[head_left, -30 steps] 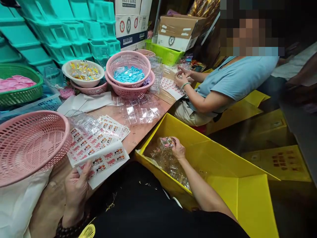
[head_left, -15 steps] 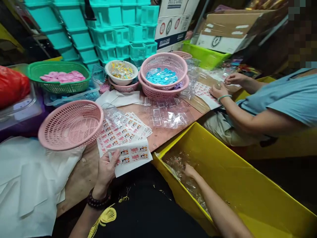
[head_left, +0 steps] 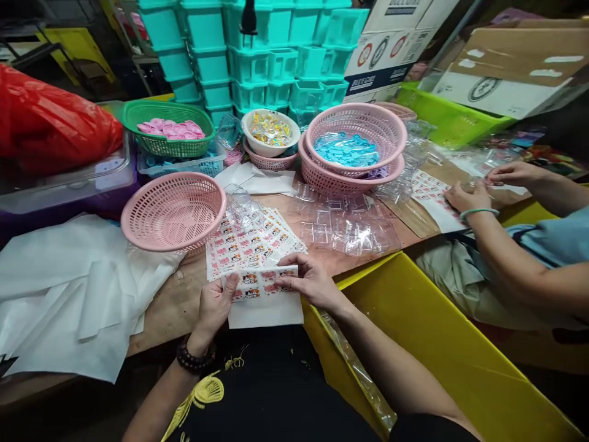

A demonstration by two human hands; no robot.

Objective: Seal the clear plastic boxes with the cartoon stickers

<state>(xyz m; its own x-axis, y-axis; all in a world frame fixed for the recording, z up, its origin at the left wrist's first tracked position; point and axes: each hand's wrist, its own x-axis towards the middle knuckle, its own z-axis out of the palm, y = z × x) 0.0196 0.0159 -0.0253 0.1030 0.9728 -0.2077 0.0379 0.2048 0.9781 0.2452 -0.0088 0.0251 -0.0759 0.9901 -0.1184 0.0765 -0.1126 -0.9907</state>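
Observation:
A folded sticker sheet [head_left: 264,301] with cat pictures and pink lettering is held up in front of me at the table's edge. My left hand [head_left: 217,305] pinches its left side, thumb on top. At the right side, the thumb and fingers of my right hand [head_left: 313,281] are closed on the sheet's upper corner. More printed sticker sheets [head_left: 221,255] lie flat on the table just behind it. Clear plastic trays [head_left: 350,230] lie to the right of those sheets. An unfilled pink basket [head_left: 177,212] rests at the left.
A yellow bin [head_left: 414,319] stands below the table at my right. Stacked pink baskets [head_left: 310,169] hold blue pieces [head_left: 345,149]. A green basket [head_left: 161,146] carries pink pieces. White backing paper [head_left: 105,301] is heaped at left. A co-worker's hands [head_left: 473,193] work at far right.
My right hand has come up out of the yellow bin and now grips the sticker sheet's right side. The view has turned right to left, so everything sits further right.

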